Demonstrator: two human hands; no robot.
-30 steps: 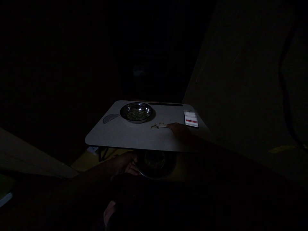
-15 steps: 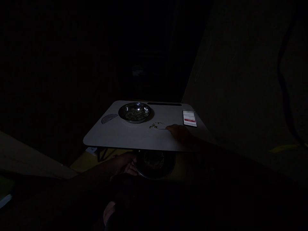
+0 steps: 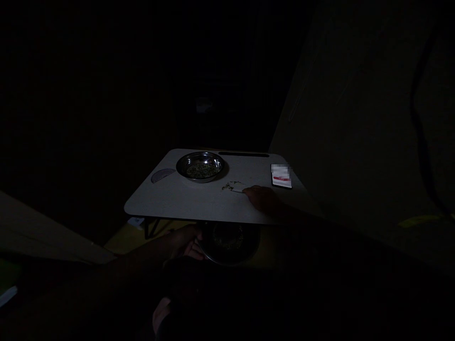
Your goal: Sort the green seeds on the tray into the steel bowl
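My right hand (image 3: 262, 199) rests low over the white folding table (image 3: 170, 199), fingers pinched on a thin, pale, flat strip (image 3: 238, 191). What kind of strip it is I cannot make out in the dim light. Its far end lies beside a small scatter of greenish grains or seeds (image 3: 227, 186) on the tabletop. Below the near table edge, my left hand (image 3: 190, 242) grips the rim of a dark round bowl (image 3: 227, 260), which has some similar bits inside. A shiny steel bowl (image 3: 200, 176) holding more of these grains stands on the table.
A clear protractor (image 3: 162, 175) lies left of the steel bowl. Near the right table edge is a phone (image 3: 281, 176) with a lit screen. A dark slot (image 3: 243, 154) runs along the back edge. A wall (image 3: 337, 132) rises on the right; the surroundings are very dark.
My right hand has shifted slightly left with the pale strip, close to the scattered grains. My left hand keeps its hold on the lower bowl.
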